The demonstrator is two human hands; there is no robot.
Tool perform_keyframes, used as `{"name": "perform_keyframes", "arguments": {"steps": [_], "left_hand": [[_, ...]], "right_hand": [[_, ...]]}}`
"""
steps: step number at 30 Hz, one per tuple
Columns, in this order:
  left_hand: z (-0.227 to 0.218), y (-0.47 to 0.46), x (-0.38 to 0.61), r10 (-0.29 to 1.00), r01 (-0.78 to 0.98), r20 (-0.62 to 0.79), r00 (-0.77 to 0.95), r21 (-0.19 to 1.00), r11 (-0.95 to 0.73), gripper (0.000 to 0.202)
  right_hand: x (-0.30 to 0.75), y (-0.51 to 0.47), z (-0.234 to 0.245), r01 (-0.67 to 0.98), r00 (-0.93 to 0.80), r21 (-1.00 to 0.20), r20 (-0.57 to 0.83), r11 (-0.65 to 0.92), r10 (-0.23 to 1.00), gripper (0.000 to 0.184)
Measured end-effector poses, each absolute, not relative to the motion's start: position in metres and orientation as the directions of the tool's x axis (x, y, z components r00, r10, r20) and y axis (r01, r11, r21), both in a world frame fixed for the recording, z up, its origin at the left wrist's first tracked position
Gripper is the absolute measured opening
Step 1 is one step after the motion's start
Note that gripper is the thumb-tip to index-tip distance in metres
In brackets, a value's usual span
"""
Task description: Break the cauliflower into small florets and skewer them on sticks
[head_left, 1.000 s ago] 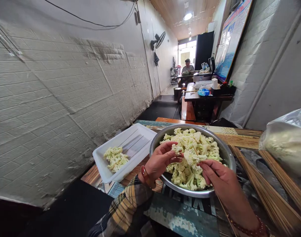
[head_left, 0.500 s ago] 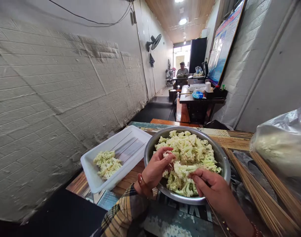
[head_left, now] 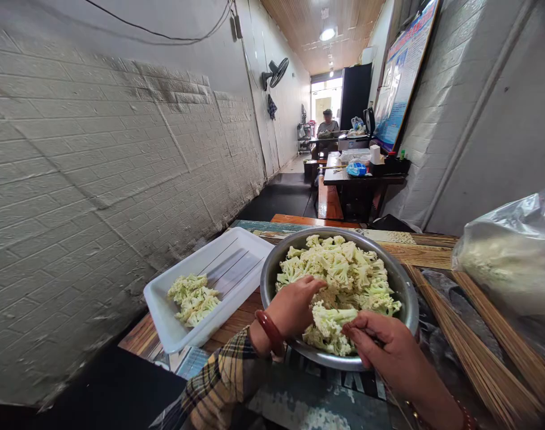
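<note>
A steel bowl [head_left: 409, 298] heaped with cauliflower florets [head_left: 339, 263] stands on the table before me. My left hand [head_left: 296, 307], wearing a reddish bangle, reaches over the bowl's near left side with its fingers stretched toward the florets; some fingertips are hidden. My right hand [head_left: 384, 343] is closed in a pinch on a thin bamboo skewer [head_left: 392, 394], whose lower end trails below the palm. Right at those fingertips is a cauliflower piece [head_left: 331, 322], seemingly on the skewer. To the left, a white tray [head_left: 162, 328] holds skewered cauliflower [head_left: 194, 300].
Bundles of bamboo skewers [head_left: 464, 340] lie right of the bowl on dark plastic. A clear bag [head_left: 505, 245] with pale contents sits beyond them. A brick-patterned wall [head_left: 97, 179] runs along the left. Farther back, a person [head_left: 328, 126] sits behind a dark table [head_left: 344, 177].
My left hand has turned palm down and reached forward over the florets, away from the piece at my right hand. The right hand stays nearly in place, still pinching the skewer.
</note>
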State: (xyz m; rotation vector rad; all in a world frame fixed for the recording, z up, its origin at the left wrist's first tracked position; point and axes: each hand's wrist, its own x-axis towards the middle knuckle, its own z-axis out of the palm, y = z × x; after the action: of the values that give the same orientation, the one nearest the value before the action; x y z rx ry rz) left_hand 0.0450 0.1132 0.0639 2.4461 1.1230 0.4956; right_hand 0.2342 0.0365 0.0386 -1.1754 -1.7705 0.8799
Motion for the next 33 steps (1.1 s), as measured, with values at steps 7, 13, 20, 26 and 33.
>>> {"name": "perform_keyframes", "arguments": {"steps": [7,13,20,26,33], "left_hand": [[0.073,0.147,0.075,0.738,0.562,0.328,0.59,0.489,-0.667,0.023],[0.06,0.166,0.102,0.642,0.529,0.361,0.676,0.368,-0.764,0.031],[0.073,0.158,0.08,0.772,0.491,0.34,0.538,0.618,-0.614,0.014],[0.079,0.128,0.058,0.942,-0.07,0.051,0.332,0.997,-0.029,0.025],[0.072,0.101,0.053,0.973,-0.45,-0.124,0.197,0.87,0.202,0.034]], "right_hand": [[0.232,0.036,0.045,0.441,-0.241,-0.834,0.246,0.332,0.939,0.029],[0.233,0.036,0.045,0.411,-0.217,-0.846,0.27,0.339,0.938,0.028],[0.234,0.037,0.044,0.384,-0.211,-0.867,0.251,0.317,0.945,0.031],[0.234,0.037,0.039,0.38,-0.21,-0.871,0.247,0.312,0.946,0.031],[0.235,0.039,0.032,0.438,-0.171,-0.852,0.234,0.287,0.957,0.031]]}}
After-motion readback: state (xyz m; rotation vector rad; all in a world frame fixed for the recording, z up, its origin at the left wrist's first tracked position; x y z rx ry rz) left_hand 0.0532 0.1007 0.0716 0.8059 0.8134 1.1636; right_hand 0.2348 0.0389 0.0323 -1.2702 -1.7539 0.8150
